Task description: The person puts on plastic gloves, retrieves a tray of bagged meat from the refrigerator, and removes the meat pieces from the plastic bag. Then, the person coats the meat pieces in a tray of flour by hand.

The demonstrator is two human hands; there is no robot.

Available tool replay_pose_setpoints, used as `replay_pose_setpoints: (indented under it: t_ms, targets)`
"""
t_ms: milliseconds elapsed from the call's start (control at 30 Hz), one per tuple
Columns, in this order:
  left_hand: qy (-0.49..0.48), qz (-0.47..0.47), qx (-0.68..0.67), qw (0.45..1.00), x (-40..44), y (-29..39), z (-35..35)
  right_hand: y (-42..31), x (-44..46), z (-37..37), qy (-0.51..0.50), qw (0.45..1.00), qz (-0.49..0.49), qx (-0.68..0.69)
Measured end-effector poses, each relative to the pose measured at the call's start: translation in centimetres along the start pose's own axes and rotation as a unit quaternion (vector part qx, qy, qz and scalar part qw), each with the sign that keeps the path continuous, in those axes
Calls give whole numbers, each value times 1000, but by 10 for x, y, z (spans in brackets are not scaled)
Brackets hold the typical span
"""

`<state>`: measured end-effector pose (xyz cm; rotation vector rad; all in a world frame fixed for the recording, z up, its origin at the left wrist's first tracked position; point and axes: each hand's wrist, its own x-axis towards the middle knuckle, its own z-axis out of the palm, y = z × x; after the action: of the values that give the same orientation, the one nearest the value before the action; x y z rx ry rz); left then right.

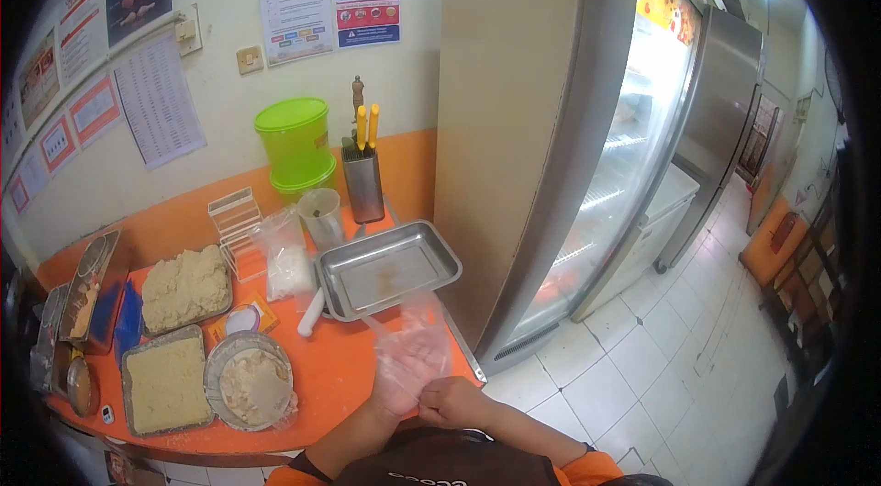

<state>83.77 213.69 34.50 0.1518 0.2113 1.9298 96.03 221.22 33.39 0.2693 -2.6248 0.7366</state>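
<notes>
By the flat orange tabletop (335, 376), a clear plastic glove (422, 328), likely light, slippery, tearable, is enclosing the loosely open, empty left hand (407, 368); the curled right hand (451, 402) is pinching its wrist end, seemingly the safest hold.

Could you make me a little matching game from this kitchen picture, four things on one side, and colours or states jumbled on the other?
Things:
1. The person's left hand
2. The person's right hand
3. The knife handles
4. The upper tub by the wall

Colours or states:
A. Bright green
B. Bare
C. Yellow
D. Covered in clear plastic

Right pairs: 1-D, 2-B, 3-C, 4-A
</notes>
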Motion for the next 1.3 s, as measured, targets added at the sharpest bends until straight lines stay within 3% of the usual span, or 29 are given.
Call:
replay_pose_setpoints:
  t_ms: [33, 67, 100, 200, 300, 333, 400, 500, 600, 633, 667, 700, 733, 767, 800, 867, 967, 1100, 1200, 1300]
  targets:
    - [-19, 4, -22, 1000, 1, -1, 1, -1, 1, -1, 19, 1000, 0, 7]
    - [-137, -16, 12, 990, 11, -1, -11, -4, 3, -4, 39, 999, -1, 13]
    - [-190, -31, 23, 981, 12, -3, -14, -5, 7, -6, 59, 998, -3, 19]
    - [-209, -61, 27, 976, 14, -12, -14, -12, 14, 2, 103, 993, -36, 36]
    - [-212, -79, 26, 974, 16, -16, -12, -10, 4, 14, -15, 998, -13, 63]
    - [-214, -84, 22, 973, 16, -18, -12, -12, 3, 12, -13, 997, -6, 77]
    - [-204, -84, 20, 975, 18, -20, -12, -13, 3, 7, -5, 995, 7, 100]
    - [-135, -70, -1, 988, 13, -31, -27, -2, -5, 9, -140, 972, -14, 187]
    - [62, 42, -17, 997, 15, -33, -76, 11, -17, 23, -249, 966, -13, 68]
    - [153, 123, 12, 980, 17, -29, -93, 27, -17, 8, -110, 992, -35, 58]
    - [185, 176, 50, 966, 12, -26, -98, 45, -13, -23, 33, 997, -59, 45]
    - [216, 230, 86, 945, 7, -22, -96, 57, -2, -73, 207, 978, -29, 17]
    - [220, 240, 81, 942, 1, -17, -88, 75, -1, -103, 352, 931, 79, 50]
    - [227, 251, 76, 938, -11, -12, -77, 94, 1, -134, 492, 847, 166, 109]
    - [236, 259, 73, 934, -19, -10, -71, 131, -5, -159, 576, 791, 204, -35]
    - [246, 234, 60, 939, -26, -10, -69, 187, -5, -189, 585, 749, 292, 106]
    - [247, 203, 24, 947, -21, -11, -51, 210, 5, -179, 586, 752, 296, -55]
    - [134, 139, 9, 981, 11, -9, -84, 204, -17, -193, 416, 837, 330, 132]
    - [137, 107, 108, 979, 38, -32, -79, 206, -24, -199, 375, 846, 344, 159]
    - [203, 5, 178, 963, 46, -48, 17, 214, -42, -193, 376, 855, 342, 103]
